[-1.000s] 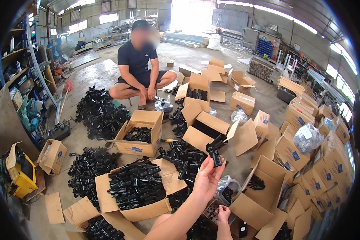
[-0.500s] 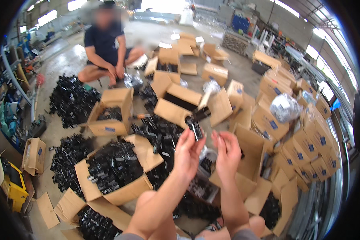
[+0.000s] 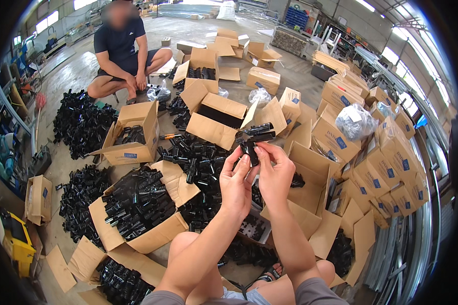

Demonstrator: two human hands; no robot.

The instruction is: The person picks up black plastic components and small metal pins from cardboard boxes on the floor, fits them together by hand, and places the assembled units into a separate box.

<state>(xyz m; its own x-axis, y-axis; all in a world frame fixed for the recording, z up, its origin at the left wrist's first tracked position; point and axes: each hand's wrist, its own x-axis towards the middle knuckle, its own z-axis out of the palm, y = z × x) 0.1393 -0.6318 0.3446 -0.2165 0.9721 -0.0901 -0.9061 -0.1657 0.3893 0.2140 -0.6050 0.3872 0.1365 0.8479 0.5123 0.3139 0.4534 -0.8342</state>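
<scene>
My left hand and my right hand meet in front of me, fingers closed around a black tubular fitting. Its prongs stick out beyond my fingertips; the part between my fingers is mostly covered. My right thumb and fingers press on its near end, while the left supports it from the other side. Below and left of my hands spreads a pile of similar black parts. Under my wrists is a small box with small black pieces, partly hidden by my arms.
An open carton full of black parts lies left of my arms, an open carton to their right. Stacked cartons stand at the right. Across the parts, a person sits cross-legged. A yellow case is far left.
My right hand has moved left to join the left hand on the black fitting. Earlier the hands were apart and only my left held it. My view has shifted slightly.
</scene>
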